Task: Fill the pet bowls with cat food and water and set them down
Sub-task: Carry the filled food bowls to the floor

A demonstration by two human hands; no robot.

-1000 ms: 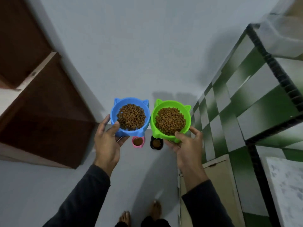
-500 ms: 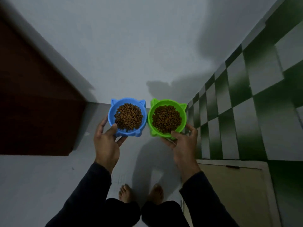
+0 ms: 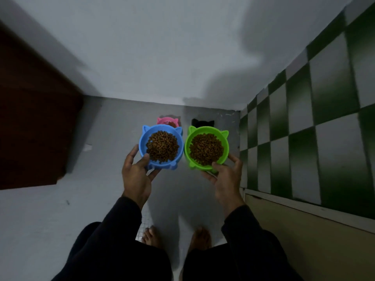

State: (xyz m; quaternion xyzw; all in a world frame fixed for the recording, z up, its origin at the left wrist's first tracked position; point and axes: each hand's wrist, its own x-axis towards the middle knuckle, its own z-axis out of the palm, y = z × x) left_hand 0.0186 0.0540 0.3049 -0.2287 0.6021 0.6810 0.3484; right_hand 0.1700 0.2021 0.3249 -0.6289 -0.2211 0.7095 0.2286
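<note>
My left hand (image 3: 136,175) grips a blue cat-eared bowl (image 3: 144,138) by its near rim, thumb on the edge. My right hand (image 3: 226,177) holds a green cat-eared bowl (image 3: 189,138) the same way. Both bowls are heaped with brown cat food (image 3: 162,146) and are held level, side by side, above the floor. Beyond them, on the floor by the wall, stand a pink bowl (image 3: 164,120) with some brown food and a black bowl (image 3: 203,123), each partly hidden behind the bowl in front.
A dark brown wooden door or cabinet (image 3: 34,122) fills the left. A green-and-white checkered tiled wall (image 3: 308,122) runs along the right above a beige panel (image 3: 304,236). My bare feet (image 3: 151,236) stand on the grey floor below the bowls.
The view has tipped down and I have lowered myself with knees bent. The pink and black bowls on the floor show again beyond the two held bowls.
</note>
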